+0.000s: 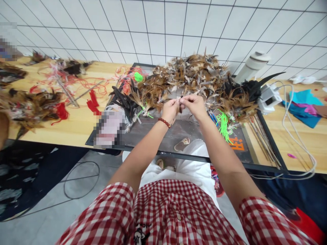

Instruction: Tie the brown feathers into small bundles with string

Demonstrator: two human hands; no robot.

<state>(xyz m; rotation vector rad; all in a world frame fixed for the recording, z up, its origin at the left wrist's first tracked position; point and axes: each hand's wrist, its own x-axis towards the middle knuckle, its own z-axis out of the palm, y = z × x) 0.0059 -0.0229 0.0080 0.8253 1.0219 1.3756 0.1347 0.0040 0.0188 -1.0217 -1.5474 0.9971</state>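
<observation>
Fingertips of my left hand (170, 110) and my right hand (193, 103) meet over the middle of a dark tray (150, 136). Both hands are closed in a pinch on something small, pale and brown, perhaps the base of a feather; it is too small to name. A beaded bracelet circles my left wrist. Just beyond the hands lies a large heap of brown feathers (189, 73). Black feathers (130, 98) lie left of them, and bright green strings (223, 126) hang to the right.
White bottle (251, 66) and white charger block (268, 98) with a cable stand at the right. Thin sticks (263, 139) lie along the tray's right side. Leftward are red tassels (93, 102), tangled red string and another feather pile (33, 105). Other people's parts show at both edges.
</observation>
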